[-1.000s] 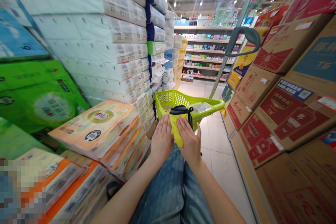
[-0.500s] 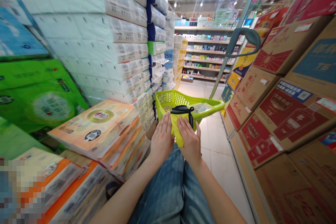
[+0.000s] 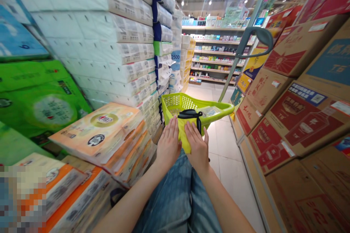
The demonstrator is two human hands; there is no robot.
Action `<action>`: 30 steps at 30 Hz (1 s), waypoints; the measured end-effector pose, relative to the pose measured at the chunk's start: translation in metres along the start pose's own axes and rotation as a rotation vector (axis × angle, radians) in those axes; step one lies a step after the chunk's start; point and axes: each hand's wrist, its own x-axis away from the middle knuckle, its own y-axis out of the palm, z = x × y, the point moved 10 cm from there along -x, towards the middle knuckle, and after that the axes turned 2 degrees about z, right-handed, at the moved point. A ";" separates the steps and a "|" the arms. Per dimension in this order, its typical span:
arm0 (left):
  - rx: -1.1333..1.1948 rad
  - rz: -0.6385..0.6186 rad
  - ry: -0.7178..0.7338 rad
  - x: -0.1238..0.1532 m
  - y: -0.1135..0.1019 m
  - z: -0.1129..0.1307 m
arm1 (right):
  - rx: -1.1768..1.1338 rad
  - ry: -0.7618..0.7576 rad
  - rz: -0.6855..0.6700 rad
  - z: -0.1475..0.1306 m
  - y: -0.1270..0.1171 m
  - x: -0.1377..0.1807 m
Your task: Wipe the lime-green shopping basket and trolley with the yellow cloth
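Observation:
Both of my hands are close together in front of me, over my jeans. Between them is a yellow fabric pouch (image 3: 185, 134) with a black top edge and a black strap at its right side. My right hand (image 3: 199, 145) lies over the pouch's front; its thumb is hidden behind the pouch. My left hand (image 3: 169, 138) rests along the pouch's left edge with straight fingers held side by side; its thumb is also hidden. Just beyond stands a lime-green shopping basket (image 3: 218, 111) with perforated walls. A clear package (image 3: 211, 111) shows inside it.
A grey pull handle (image 3: 254, 42) rises on a metal pole behind the basket. White tissue packs (image 3: 93, 29) are stacked high at left, with orange packs (image 3: 101, 123) lower. Printed cartons (image 3: 295, 116) line the right. Goods shelves (image 3: 216, 54) stand at the aisle's far end.

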 end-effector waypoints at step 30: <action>0.018 0.009 0.014 0.001 0.000 0.001 | 0.017 0.027 0.017 0.000 0.002 -0.002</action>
